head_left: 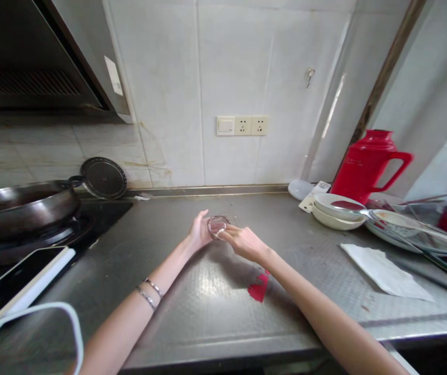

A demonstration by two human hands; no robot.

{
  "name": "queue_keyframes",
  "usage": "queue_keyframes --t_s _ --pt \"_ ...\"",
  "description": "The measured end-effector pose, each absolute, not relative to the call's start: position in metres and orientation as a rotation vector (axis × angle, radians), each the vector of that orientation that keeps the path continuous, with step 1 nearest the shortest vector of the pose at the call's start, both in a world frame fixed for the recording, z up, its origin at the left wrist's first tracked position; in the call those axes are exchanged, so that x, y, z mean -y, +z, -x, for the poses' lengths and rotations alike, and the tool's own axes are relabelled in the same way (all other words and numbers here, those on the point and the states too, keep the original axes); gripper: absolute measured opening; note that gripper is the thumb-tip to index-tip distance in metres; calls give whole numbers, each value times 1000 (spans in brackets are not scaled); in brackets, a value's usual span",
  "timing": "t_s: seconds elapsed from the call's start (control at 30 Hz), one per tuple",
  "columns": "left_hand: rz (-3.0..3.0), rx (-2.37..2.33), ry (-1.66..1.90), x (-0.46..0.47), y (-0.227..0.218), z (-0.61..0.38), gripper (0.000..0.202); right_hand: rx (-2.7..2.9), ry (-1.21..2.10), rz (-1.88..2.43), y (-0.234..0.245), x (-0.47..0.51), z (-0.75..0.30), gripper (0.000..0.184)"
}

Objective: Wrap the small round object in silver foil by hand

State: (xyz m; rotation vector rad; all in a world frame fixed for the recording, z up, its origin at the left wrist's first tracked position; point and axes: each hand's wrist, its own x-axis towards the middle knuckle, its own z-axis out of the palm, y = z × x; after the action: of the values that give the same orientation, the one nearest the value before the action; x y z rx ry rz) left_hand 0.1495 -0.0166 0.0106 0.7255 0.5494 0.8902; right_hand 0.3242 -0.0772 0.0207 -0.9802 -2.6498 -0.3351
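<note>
A small clear glass (217,225) stands on the steel counter (208,302) in front of me. My left hand (199,233) curls round its left side. My right hand (243,242) presses its fingers against the glass from the right. Both hands hold it between them. Two thin bracelets sit on my left wrist. A small red piece (259,287) lies on the counter under my right forearm.
A dark wok (20,205) sits on the stove at left, a round lid (103,178) leaning behind it. A tablet (20,278) with a white cable lies near left. At right are stacked bowls (336,211), a red jug (366,164), a strainer (411,226) and a white paper (385,271).
</note>
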Motion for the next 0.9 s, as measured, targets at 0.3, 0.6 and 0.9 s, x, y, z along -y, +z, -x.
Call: queue_keyframes --t_s 0.3,0.6,0.9 --pt "-848 -659 795 14 12 -147 40 2777 -504 1029 22 79 -313 19" --pt "-774 -682 1072 22 11 -167 30 2438 -170 1369 13 79 -306 25" --pt "-572 -613 1265 33 8 -183 34 1945 233 1120 -7 73 -291 15"
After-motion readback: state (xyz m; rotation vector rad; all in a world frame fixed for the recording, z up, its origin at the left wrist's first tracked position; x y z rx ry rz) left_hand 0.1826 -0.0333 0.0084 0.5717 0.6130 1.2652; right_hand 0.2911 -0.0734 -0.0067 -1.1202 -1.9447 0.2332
